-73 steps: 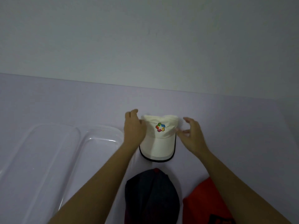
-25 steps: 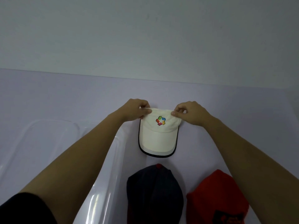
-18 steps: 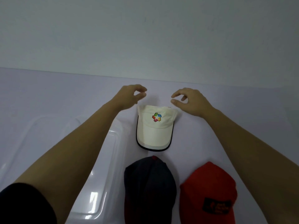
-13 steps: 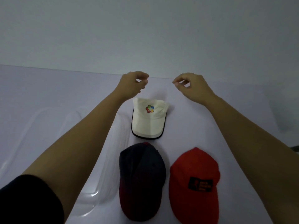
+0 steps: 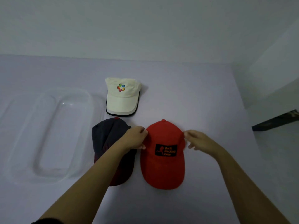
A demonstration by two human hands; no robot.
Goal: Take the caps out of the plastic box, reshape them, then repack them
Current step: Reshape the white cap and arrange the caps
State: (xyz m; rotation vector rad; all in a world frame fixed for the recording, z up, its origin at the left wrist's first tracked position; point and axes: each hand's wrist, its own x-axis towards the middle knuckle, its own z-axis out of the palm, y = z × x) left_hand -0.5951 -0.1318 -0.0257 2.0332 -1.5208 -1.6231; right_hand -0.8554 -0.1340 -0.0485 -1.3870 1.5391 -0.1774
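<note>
Desk [image 5: 202, 94], pale lilac, carries everything. Clear plastic box [image 5: 48, 135] near the left edge, nothing inside it. Red cap [image 5: 162, 168] sits toward the near middle, brim toward the person, black patch on front. Dark cap [image 5: 106, 136] just beside it on the left, partly covered by the left forearm. White cap [image 5: 122, 97] farther back, by the box's far right corner. Left hand [image 5: 135, 139] grip pinches the red cap's left side; right hand [image 5: 198, 140] grip touches its right side, fingers narrow, hold unclear.
</note>
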